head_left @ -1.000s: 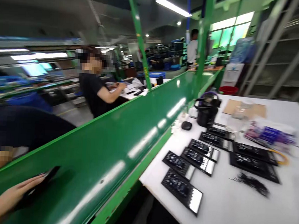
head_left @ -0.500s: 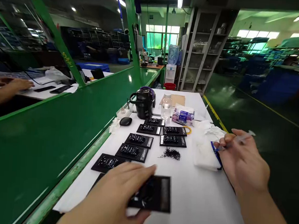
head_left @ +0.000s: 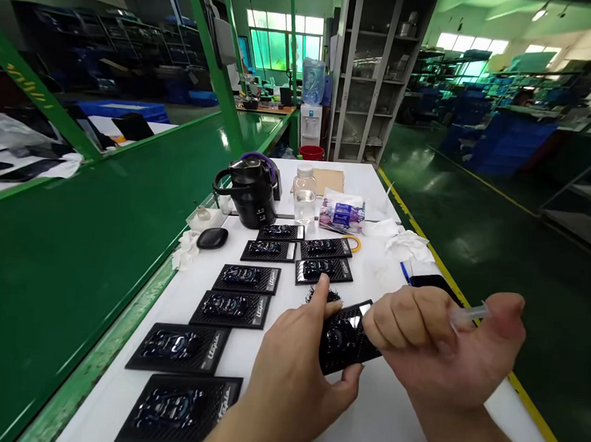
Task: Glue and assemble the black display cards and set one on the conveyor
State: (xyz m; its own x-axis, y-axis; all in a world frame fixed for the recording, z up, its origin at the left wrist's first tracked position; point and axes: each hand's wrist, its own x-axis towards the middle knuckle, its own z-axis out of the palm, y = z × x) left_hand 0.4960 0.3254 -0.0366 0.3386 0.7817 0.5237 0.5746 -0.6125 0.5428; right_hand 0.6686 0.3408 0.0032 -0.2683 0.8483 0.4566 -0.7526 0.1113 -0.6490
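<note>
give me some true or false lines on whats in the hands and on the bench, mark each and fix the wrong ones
1. The left hand holds a black plaque. True.
2. The right hand holds a pair of scissors. False: it holds a clear, syringe-like tool.
3. The black jug stands to the right of the clear bottle in the picture. False: it stands to the left.
4. Eight more plaques lie on the white table. True.
5. The red bucket is on the white table. False: it is beyond the far edge, by the water dispenser.
</note>
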